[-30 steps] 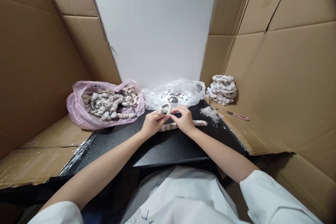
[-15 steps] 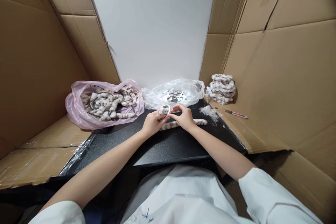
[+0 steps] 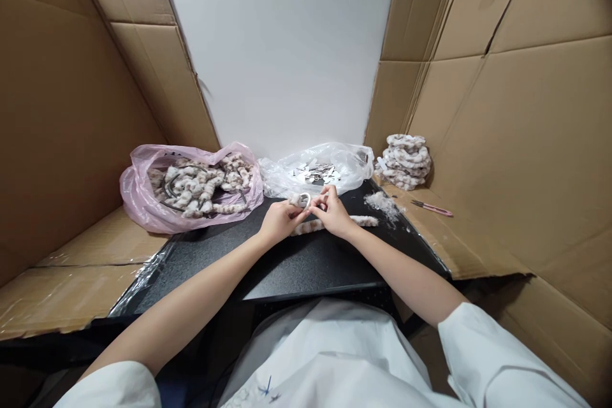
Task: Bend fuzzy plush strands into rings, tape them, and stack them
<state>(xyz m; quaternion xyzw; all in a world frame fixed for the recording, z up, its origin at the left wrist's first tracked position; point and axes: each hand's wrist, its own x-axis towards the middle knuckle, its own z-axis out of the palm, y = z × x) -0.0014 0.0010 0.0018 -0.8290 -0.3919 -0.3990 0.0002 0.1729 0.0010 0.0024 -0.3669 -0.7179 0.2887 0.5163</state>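
Note:
Near the middle of the black table, my left hand [image 3: 278, 222] is closed on a fluffy beige-and-white strip with a white loop [image 3: 306, 199] at its end. My right hand [image 3: 331, 211] meets it from the right, thumb and fingers pinched at the loop's right side; what lies between those fingers is too small to make out. Another fluffy strip [image 3: 366, 221] lies on the table beneath and behind the right hand. Beyond the hands, a clear plastic bag [image 3: 277, 178] holds small white and metallic pieces [image 3: 316, 172].
A pink plastic bag [image 3: 138, 201] of fluffy strips and dark bands stands at left. Fluffy rings [image 3: 406, 162] are stacked at right, near pink-handled snips [image 3: 433, 208] and loose fluff [image 3: 382, 204]. Cardboard walls [image 3: 535, 140] rise on both sides of the black table [image 3: 205, 274].
My right hand's fingers have shifted slightly and rise higher beside the loop. The white loop has turned and shows narrower. The view has moved slightly.

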